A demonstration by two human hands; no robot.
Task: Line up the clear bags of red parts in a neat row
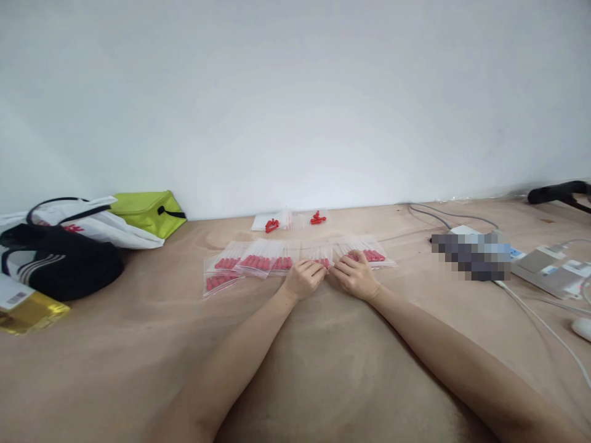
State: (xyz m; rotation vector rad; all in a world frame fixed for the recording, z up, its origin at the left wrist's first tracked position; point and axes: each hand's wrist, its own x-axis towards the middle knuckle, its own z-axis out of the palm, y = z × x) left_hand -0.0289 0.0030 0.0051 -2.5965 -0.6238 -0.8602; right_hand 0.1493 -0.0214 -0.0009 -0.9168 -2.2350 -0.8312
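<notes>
Clear zip bags (258, 261) hold red capsules (255, 262); loose red capsules (271, 225) lie on white sheets behind. The surface (323, 357) is pale tan. A lime-green pouch (148, 212) has a black strap, a black bag (55, 267) white stripes, and a white bag (99, 226) red lettering. The wall (295, 92) is white.

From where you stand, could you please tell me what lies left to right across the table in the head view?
Yellow box → black striped bag → lime green pouch → clear bags of red pieces → left hand → right hand → white adapter box
</notes>
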